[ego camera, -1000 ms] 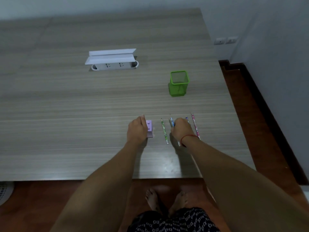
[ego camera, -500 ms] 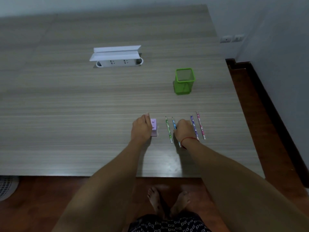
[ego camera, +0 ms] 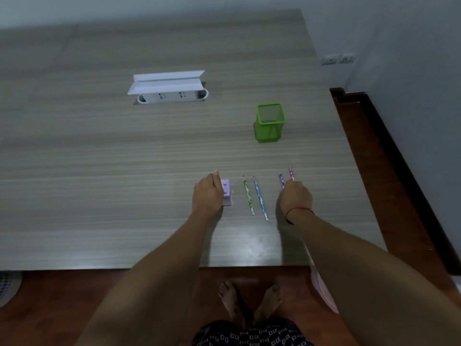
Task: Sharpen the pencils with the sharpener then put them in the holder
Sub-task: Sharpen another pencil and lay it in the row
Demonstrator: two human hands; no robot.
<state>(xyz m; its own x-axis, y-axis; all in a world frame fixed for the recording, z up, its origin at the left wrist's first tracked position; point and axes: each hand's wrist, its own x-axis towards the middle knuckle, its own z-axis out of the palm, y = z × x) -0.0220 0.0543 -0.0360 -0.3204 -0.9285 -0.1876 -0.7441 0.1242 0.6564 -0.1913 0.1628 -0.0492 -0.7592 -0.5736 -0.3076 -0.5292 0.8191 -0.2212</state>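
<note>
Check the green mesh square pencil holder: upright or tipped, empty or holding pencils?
Upright and apparently empty. The green mesh square pencil holder stands on its base, rim upward; no pencil shows above the rim, and four patterned pencils lie on the table.

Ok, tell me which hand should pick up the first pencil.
Right. The right hand already rests over the purple pencil and pink pencil, while the left hand is at the sharpener.
</note>
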